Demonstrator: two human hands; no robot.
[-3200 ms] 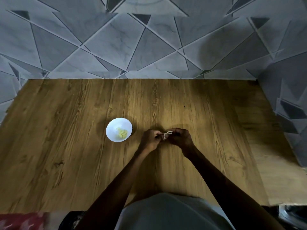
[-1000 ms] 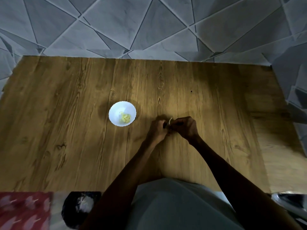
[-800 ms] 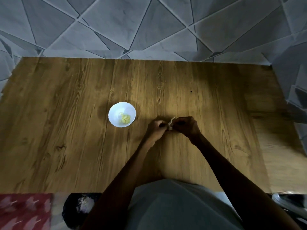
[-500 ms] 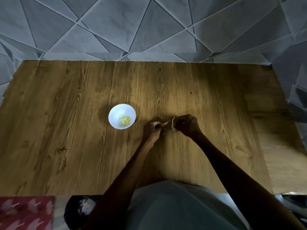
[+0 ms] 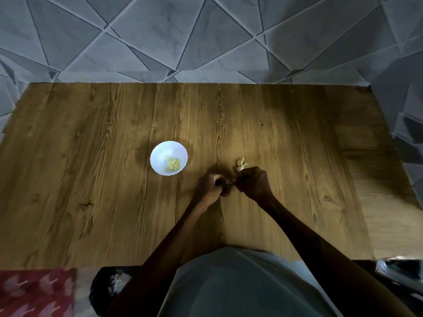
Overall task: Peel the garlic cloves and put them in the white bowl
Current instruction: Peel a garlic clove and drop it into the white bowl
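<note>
The brown wood-grain table (image 5: 91,156) is carrying a round white bowl (image 5: 156,154) of peeled yellowish cloves (image 5: 173,164). To its right, the left hand (image 5: 209,187) and right hand (image 5: 253,184) are meeting, curled fingers pinching a garlic clove (image 5: 231,183) (mostly hidden). Pale papery skin (image 5: 241,165) is sticking up from the right hand.

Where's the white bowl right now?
In the head view, the small round white bowl sits on the wooden table, just left of the left hand.
</note>
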